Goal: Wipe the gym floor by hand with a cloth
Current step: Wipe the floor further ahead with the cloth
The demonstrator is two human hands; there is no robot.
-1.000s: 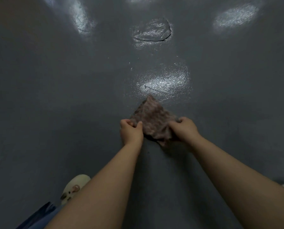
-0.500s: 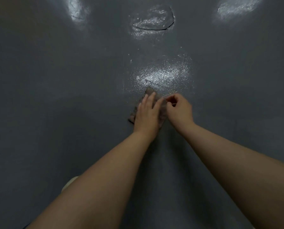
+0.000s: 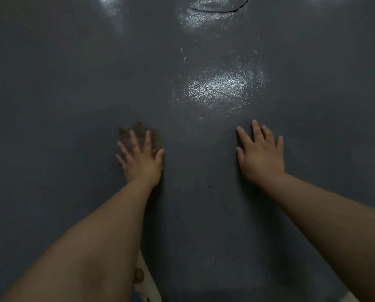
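floor point(image 3: 51, 83): dark grey, shiny wet spots top middle | cloth point(image 3: 138, 128): left of middle, under flat left hand point(image 3: 142, 159) | right hand point(image 3: 261, 153): flat on floor, right of middle

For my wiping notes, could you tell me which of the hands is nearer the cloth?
Left. The left hand presses flat on the cloth; the right hand rests on bare floor, well apart.

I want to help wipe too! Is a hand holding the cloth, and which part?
Nothing is gripped. The left hand presses flat on the cloth, covering its near part. The right hand rests flat on the bare floor.
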